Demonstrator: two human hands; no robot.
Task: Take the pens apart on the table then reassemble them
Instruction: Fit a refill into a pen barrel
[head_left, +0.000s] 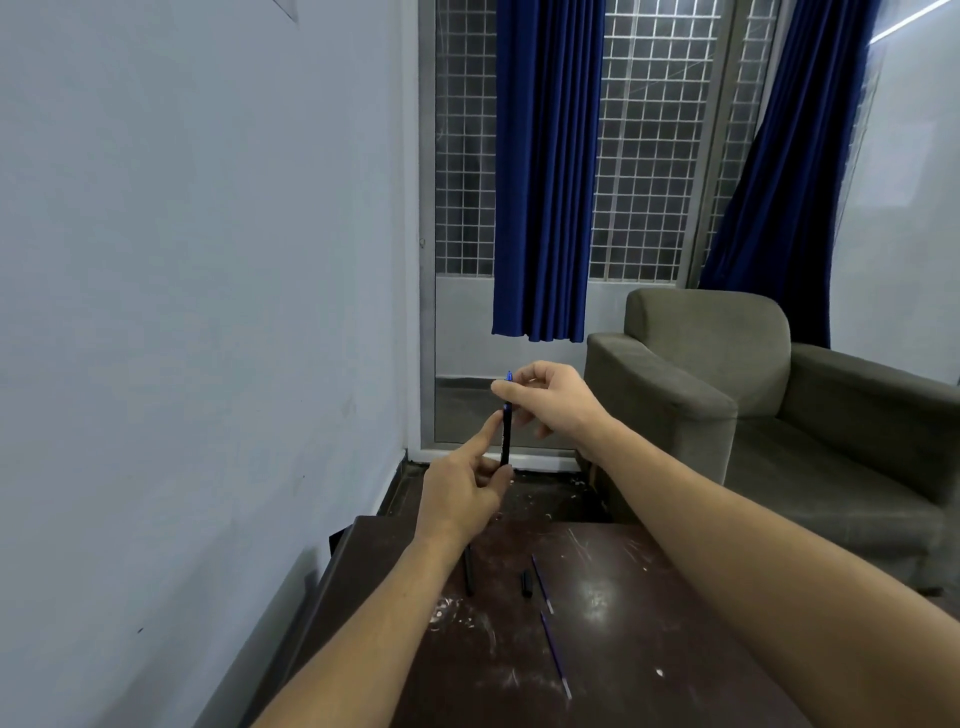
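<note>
Up above the table (649, 597) the black pen (505, 439) stood upright, the left hand (462, 491) gripping its lower end, forefinger laid along it, the right hand (553, 400) pinching its blue top, two refills (543, 584) lying below.

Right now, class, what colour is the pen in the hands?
The pen is black, its tip blue; head view.

Cap (527, 584) left of farther refill (542, 584), on table (675, 649).
</note>
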